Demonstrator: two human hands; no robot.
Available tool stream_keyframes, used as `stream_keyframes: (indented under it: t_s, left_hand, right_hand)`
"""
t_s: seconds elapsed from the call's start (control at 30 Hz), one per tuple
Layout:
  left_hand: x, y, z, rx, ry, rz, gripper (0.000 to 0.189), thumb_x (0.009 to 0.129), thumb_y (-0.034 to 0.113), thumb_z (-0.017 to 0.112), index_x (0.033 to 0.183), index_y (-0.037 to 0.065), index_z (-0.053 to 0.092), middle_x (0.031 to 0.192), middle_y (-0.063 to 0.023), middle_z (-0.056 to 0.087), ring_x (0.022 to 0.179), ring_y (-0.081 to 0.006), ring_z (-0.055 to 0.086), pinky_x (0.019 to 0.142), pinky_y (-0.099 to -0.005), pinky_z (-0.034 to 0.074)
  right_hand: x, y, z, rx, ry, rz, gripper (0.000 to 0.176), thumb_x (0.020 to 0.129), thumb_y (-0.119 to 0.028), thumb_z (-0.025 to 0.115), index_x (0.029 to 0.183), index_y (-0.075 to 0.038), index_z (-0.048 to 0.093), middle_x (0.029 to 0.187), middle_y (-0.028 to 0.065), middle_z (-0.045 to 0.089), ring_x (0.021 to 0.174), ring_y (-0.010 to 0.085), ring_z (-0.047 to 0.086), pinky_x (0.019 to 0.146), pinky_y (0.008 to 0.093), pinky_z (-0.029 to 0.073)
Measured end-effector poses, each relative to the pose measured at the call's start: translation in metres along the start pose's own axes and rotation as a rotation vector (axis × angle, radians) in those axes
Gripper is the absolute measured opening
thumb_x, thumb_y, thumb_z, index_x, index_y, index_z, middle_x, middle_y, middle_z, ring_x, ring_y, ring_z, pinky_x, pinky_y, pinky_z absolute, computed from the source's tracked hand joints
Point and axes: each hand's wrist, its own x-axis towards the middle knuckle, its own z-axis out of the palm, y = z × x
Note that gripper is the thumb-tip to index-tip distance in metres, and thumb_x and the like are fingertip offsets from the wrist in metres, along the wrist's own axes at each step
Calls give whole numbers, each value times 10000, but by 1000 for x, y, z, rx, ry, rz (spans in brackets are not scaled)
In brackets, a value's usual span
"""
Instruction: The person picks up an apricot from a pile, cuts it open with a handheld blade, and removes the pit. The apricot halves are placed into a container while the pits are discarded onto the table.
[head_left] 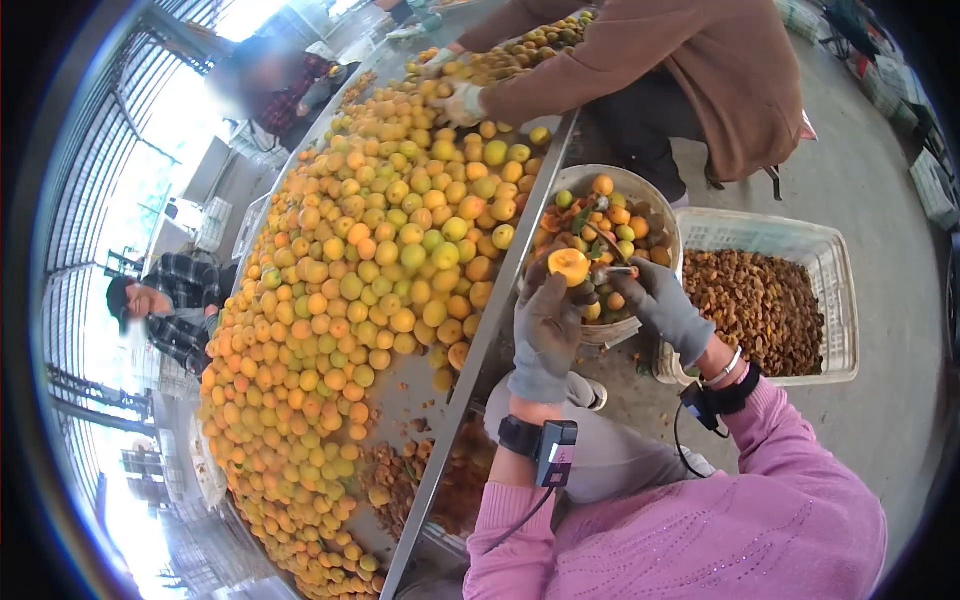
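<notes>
My left hand [548, 325], in a grey glove with darkened fingers, holds a cut orange fruit [569, 266] between thumb and fingers, its cut face showing. To its right, my right hand [668, 308], also gloved, is closed around a small tool [622, 270] with a pale tip. Both hands are over the near side of a round bucket [668, 212] of orange and green fruit. Part of the tool is hidden by the right fingers.
A long metal-edged table [478, 372] heaped with fruit [350, 260] lies to the left. A white crate [848, 310] of brown pits stands right of the bucket. A person in brown [640, 70] reaches over the table; two others are across it.
</notes>
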Motion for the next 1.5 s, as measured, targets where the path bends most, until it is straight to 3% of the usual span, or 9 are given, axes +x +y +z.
stream_keyframes:
  t_s: [0.07, 0.23, 0.5, 0.57, 0.73, 0.8, 0.9, 1.2, 1.5]
  left_hand:
    - [-5, 0, 6, -1, 30, 39, 319, 965, 118, 552, 1272, 37, 528, 1140, -100, 622, 998, -189, 623, 850, -345, 521]
    - [-35, 17, 7, 76, 80, 159, 371, 929, 16, 581, 1292, 36, 506, 1177, -72, 602, 1028, -145, 600, 884, -293, 505]
    - [-107, 74, -4, 921, 203, 411, 459, 822, -30, 716, 1235, 18, 521, 1107, -58, 584, 961, -90, 556, 871, -237, 473]
    - [-139, 101, 7, 741, 304, 136, 434, 872, 34, 694, 1268, 14, 518, 1190, -79, 606, 1018, -139, 587, 926, -277, 476]
    - [-199, 95, -22, -65, 71, 441, 376, 997, 268, 549, 1290, 37, 503, 1241, -105, 605, 1157, -251, 582, 1010, -418, 452]
    - [-221, 96, -27, -70, 78, 500, 383, 1000, 277, 542, 1298, 41, 494, 1252, -117, 595, 1164, -259, 575, 1017, -436, 444]
    - [-247, 100, -25, 3, 124, 528, 409, 997, 294, 547, 1304, 30, 489, 1246, -114, 581, 1148, -248, 572, 999, -406, 452]
    - [-300, 108, -38, 62, 269, 636, 354, 971, 228, 609, 1262, 35, 554, 1111, -54, 641, 951, -138, 631, 837, -252, 527]
    - [-320, 118, -78, -9, 326, 747, 349, 996, 237, 557, 1251, 0, 538, 1193, -110, 602, 1095, -198, 590, 986, -342, 477]
  right_hand:
    - [-7, -41, 5, 313, -39, 121, 309, 954, -252, 600, 1082, 29, 593, 754, -25, 556, 670, 50, 463, 561, 232, 389]
    - [-14, -70, 34, 446, -97, 116, 180, 938, -209, 613, 989, -37, 594, 727, -76, 514, 605, 4, 435, 501, 190, 336]
    - [-36, -122, 75, 403, -320, -50, 170, 938, -130, 573, 1031, 4, 621, 754, -55, 578, 684, 8, 516, 561, 175, 390]
    - [-46, -153, 83, 408, -475, -66, 252, 956, -203, 567, 1075, 12, 621, 757, -57, 573, 680, 16, 517, 560, 180, 399]
    - [-83, -154, 122, 473, -742, -14, 440, 969, -443, 544, 1078, -29, 648, 645, -39, 533, 569, 49, 511, 512, 221, 395]
    - [-96, -162, 136, 558, -711, -61, 475, 964, -493, 539, 1065, -42, 652, 610, -26, 530, 539, 66, 519, 503, 241, 404]
    - [-115, -175, 147, -50, -634, -318, 447, 987, -480, 520, 1073, -52, 616, 618, -11, 547, 518, 101, 513, 524, 286, 436]
    - [-152, -174, 213, 295, -760, -319, 391, 1008, -384, 514, 1020, -1, 593, 713, 23, 569, 663, 88, 495, 598, 278, 439]
    - [-162, -168, 275, 245, -770, -253, 350, 997, -323, 537, 1031, 19, 606, 714, 86, 604, 678, 139, 551, 634, 329, 469]
